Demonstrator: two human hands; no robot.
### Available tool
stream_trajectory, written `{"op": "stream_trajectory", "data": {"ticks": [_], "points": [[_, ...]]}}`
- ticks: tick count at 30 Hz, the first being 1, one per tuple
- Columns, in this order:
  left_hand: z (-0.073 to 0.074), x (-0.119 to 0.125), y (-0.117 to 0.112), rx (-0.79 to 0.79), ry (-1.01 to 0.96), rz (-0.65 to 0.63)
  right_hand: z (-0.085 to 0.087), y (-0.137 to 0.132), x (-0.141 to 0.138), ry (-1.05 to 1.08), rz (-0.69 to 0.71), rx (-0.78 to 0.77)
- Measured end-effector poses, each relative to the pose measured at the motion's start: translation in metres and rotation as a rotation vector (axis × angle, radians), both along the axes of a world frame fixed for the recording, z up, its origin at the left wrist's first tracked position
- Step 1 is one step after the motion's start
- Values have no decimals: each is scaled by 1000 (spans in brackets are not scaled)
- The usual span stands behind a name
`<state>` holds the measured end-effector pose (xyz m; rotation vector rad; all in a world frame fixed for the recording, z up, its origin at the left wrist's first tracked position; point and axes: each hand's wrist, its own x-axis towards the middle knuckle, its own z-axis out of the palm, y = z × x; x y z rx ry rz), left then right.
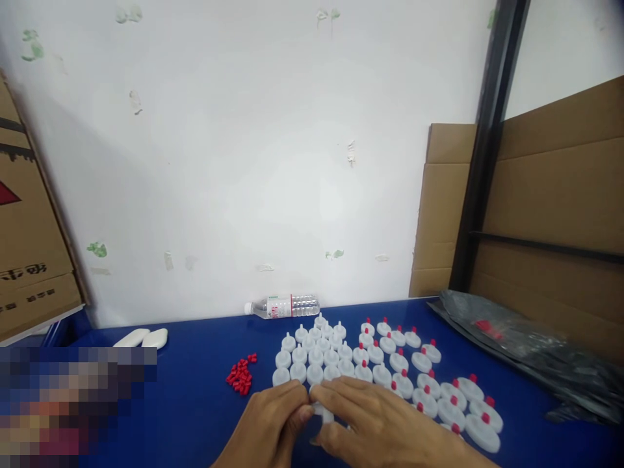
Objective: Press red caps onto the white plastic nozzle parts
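Observation:
Both hands meet at the front of the blue table. My left hand [275, 416] has its thumb and fingers pinched at the left side of a white round plastic lid with a spout [322, 411]. Curled over the same lid from the right is my right hand [370, 413]. The fingers cover most of this lid, and its spout tip is hidden. Just beyond stand several white spouted lids [314, 356] with bare tips. More lids to the right carry red caps [455, 400] on their spouts. Left of the lids lies a small pile of loose red caps [240, 377].
A clear plastic bottle [283, 306] lies on its side by the wall. Two white rounded objects [155, 338] rest at the table's left. Dark plastic bags [517, 351] spread along the right edge. Cardboard [36, 214] stands at left, and a dark metal post [482, 169] at right.

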<state>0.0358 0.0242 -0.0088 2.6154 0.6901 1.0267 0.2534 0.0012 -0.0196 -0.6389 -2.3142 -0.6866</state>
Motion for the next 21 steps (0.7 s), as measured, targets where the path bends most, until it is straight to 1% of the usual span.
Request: {"op": "stream_trajectory", "data": {"ticks": [3,4,6,9,11,13,14,15,17,21], "points": [[5,1,-2,1,30,12,9,1,-2,7,-15,-3],[7,0,-1,31,42,24,14,1,-2,2,-9,-13],[12,-2,1,140,94,61,25,4,1,-9,3,-66],[17,-13,11,304,163,176,36,11,12,13,-4,-204],[19,-24,23,348,178,308,40,18,24,73,-70,-290],[20,-36,38,335,203,453,41,26,37,135,-175,-323],[20,-42,45,297,236,512,41,30,42,161,-229,-323],[20,-47,52,250,264,545,41,33,48,181,-275,-323],[16,-57,65,193,293,554,41,38,55,215,-341,-372],[5,-68,81,163,291,534,35,43,61,211,-419,-591]]}}
